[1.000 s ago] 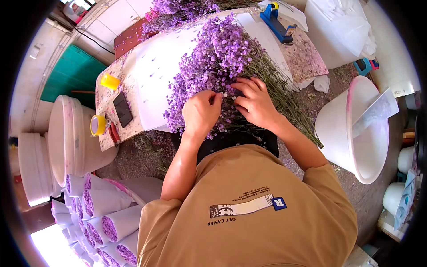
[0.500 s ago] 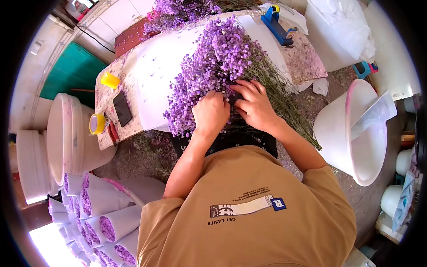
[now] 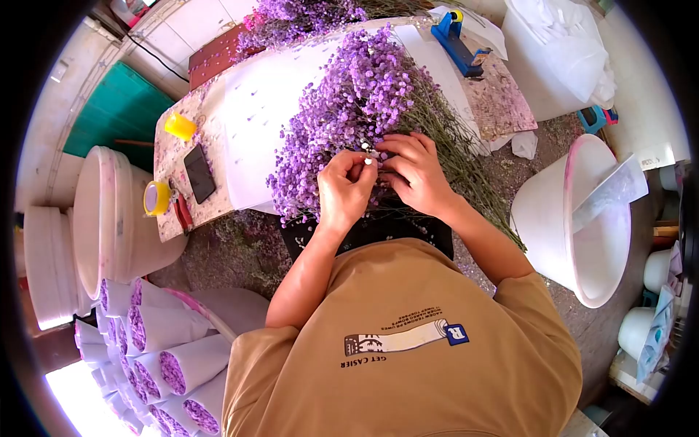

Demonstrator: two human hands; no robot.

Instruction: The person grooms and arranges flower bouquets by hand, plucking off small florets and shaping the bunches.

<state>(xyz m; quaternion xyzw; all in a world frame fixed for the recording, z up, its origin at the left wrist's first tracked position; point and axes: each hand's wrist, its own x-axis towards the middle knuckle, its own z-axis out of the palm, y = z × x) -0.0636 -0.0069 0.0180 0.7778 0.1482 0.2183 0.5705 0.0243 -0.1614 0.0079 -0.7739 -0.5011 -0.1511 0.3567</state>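
A large bunch of purple baby's breath lies across the front of the table, its blossoms to the left and its green stems running down to the right. At the bunch's near edge, my left hand is closed, thumb and forefinger pinching a small white blossom. Beside it, my right hand rests against the bunch with bent fingers closed on the flowers near where blossoms meet stems. Its fingertips are partly hidden among the blossoms. White paper sheets lie under the bunch.
On the table are yellow tape rolls, a phone, red-handled pliers and a blue tape dispenser. A white tub stands right. Paper-wrapped purple bunches fill the lower left. More flowers lie at the back.
My left hand has turned, so its thumb and forefinger now show with the small white blossom between them. My right hand stays nearly in place on the bunch.
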